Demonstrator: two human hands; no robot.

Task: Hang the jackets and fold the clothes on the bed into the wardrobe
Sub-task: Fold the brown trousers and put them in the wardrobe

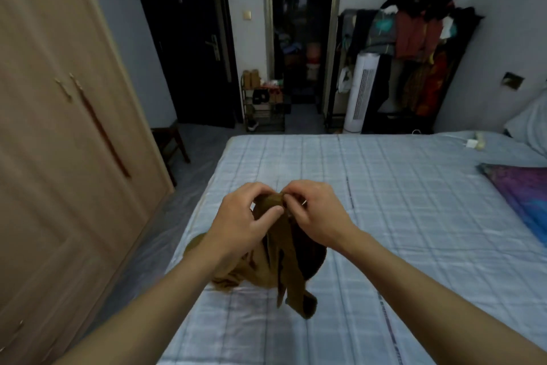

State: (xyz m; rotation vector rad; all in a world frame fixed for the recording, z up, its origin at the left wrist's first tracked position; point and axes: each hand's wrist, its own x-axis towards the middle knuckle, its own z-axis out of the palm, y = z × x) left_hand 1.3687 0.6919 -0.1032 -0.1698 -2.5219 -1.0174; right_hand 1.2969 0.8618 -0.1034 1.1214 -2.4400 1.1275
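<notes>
Cloth (278, 249) hangs limp and light over the bed (399, 187); my left hand (245, 216) and right hand (316, 213) both pinch its top edge, where I'd judge it handles best.

Hands are covering much of the brown garment; the room's edges are cutting off the rest.

The left hand (245, 216) and its forearm are hiding the left side of the brown garment (281, 261). The right hand (319, 213) is curling its fingers (297, 190) over the top edge, where a thin glint is showing too small to tell. The wardrobe (59, 128) is running off the left edge, the bed (414, 216) off the bottom and right, and a purple-blue cloth (521, 196) off the right. The room past the doorway (302, 39) is lying too dark to read.
</notes>
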